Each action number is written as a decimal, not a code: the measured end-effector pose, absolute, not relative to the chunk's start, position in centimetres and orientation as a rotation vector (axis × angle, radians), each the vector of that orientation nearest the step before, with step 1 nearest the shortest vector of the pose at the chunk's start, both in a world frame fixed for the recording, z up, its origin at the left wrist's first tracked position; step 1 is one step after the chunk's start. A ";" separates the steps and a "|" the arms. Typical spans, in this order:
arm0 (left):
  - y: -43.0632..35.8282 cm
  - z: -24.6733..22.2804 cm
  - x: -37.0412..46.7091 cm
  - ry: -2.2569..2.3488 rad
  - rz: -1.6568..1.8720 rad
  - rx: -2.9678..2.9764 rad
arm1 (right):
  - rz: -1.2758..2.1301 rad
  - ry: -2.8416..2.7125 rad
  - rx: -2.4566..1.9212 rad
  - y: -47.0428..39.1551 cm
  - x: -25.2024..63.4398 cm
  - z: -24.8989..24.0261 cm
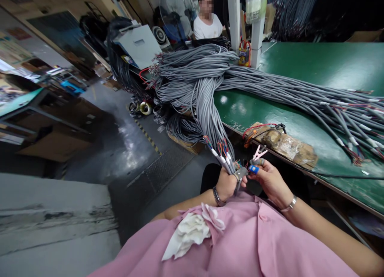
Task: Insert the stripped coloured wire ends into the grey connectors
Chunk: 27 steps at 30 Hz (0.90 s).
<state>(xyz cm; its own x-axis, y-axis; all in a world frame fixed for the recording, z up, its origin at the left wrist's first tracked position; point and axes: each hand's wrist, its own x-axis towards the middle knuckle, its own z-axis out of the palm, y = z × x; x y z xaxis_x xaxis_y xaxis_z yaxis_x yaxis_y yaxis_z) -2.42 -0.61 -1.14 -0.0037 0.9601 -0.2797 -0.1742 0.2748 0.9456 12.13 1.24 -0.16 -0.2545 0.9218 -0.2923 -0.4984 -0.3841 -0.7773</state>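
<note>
My left hand point(227, 184) is closed round several grey cables point(222, 160) near their ends, in front of my body. Their stripped tips fan out into thin coloured wires point(222, 148) above white bands. A grey covering point(241, 173) wraps a finger of this hand. Close on the right, my right hand point(271, 183) has thumb and fingers pinched together beside more fine wire ends point(240, 164). Its thumb wears a blue wrap point(253, 169). What the pinch holds is too small to tell. A pink clip-like piece point(259, 153) shows just above these fingers.
A thick pile of grey cables point(195, 75) drapes over the green table point(315, 61) and hangs down to my left hand. A wooden block point(288, 147) with red and black leads lies at the table edge. Behind, a person point(207, 27) sits near a fan point(174, 15).
</note>
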 end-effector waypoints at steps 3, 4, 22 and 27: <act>-0.7 -0.9 -2.4 1.225 1.052 0.871 | 1.830 -0.714 -0.909 1.3 11.9 0.4; -0.7 -0.9 -2.3 1.224 1.047 0.873 | 1.819 -0.713 -0.911 1.3 11.8 0.5; 1.1 1.2 -3.0 0.991 0.967 0.755 | 1.935 -0.664 -0.769 4.6 14.9 -1.7; 2.2 1.9 -2.5 0.956 0.927 0.766 | 1.618 -0.869 -0.863 4.7 13.4 -1.5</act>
<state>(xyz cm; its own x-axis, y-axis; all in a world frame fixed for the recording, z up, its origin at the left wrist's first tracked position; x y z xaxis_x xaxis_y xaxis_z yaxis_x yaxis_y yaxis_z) -2.53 2.19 1.90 0.2745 0.9024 -0.3321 -0.3034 0.4090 0.8606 13.43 4.74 -1.46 -0.1816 0.9778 -0.1048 -0.4525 -0.1777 -0.8739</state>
